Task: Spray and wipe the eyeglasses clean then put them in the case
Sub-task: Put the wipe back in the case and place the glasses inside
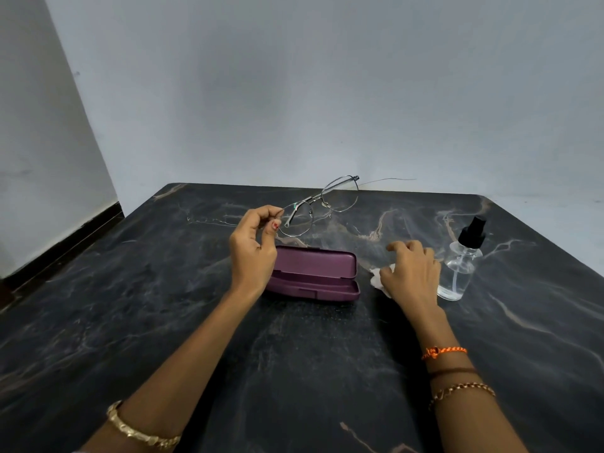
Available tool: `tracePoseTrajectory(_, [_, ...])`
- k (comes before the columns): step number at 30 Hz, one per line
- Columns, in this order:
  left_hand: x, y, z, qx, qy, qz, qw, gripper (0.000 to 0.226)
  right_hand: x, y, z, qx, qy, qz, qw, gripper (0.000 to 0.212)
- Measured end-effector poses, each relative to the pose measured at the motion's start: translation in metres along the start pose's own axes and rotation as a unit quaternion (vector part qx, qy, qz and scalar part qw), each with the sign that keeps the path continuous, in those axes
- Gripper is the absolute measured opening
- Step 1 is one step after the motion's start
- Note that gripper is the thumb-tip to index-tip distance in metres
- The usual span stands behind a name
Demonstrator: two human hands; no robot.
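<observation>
two hands at work, one on the eyeglasses (322, 204), one over the tissue (379, 280).

the left hand (253, 248) pinches the frame at its near end, by the hinge, and holds it in the air above the far half of the table (196, 322), temples unfolded. the right hand (410, 273) rests with loose, uncurled fingers on the white tissue, gripping nothing, just beside the clear spray bottle (461, 269) toward the right edge. the purple case (313, 273) lies open mid-table under the glasses. judging by this, the next pickup comes now: keep the pinch on metal, off the lenses, hold them steady and level, and bring the cloth or bottle up without knocking the upright bottle.
</observation>
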State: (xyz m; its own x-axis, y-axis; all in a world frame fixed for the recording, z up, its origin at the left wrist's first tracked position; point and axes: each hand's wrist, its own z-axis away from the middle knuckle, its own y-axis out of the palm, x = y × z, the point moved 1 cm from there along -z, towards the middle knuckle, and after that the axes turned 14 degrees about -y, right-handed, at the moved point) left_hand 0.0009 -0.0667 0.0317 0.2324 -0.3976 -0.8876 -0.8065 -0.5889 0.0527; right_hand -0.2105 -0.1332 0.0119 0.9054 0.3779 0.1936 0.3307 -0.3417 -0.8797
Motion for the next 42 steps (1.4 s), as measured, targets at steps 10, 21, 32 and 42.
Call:
tracePoseTrajectory(10, [-0.006, 0.001, 0.004, 0.042, 0.085, -0.028, 0.995, 0.023, 0.026, -0.009, 0.002, -0.266, -0.149, -0.194, 0.932, 0.036])
tracePoseTrajectory(21, [-0.005, 0.002, 0.004, 0.096, 0.146, -0.086, 0.981, 0.020, 0.033, -0.013, -0.001, -0.289, -0.036, -0.546, 0.786, 0.022])
tracePoseTrajectory(32, [-0.005, 0.002, 0.005, 0.131, 0.169, -0.106, 0.971, 0.016, 0.033, -0.014, -0.003, -0.304, -0.040, -0.605, 0.734, 0.023])
tracePoseTrajectory(42, [-0.005, 0.001, 0.004, 0.105, 0.154, -0.091, 0.978, 0.017, 0.034, -0.013, -0.003, -0.291, -0.031, -0.644, 0.707, 0.020])
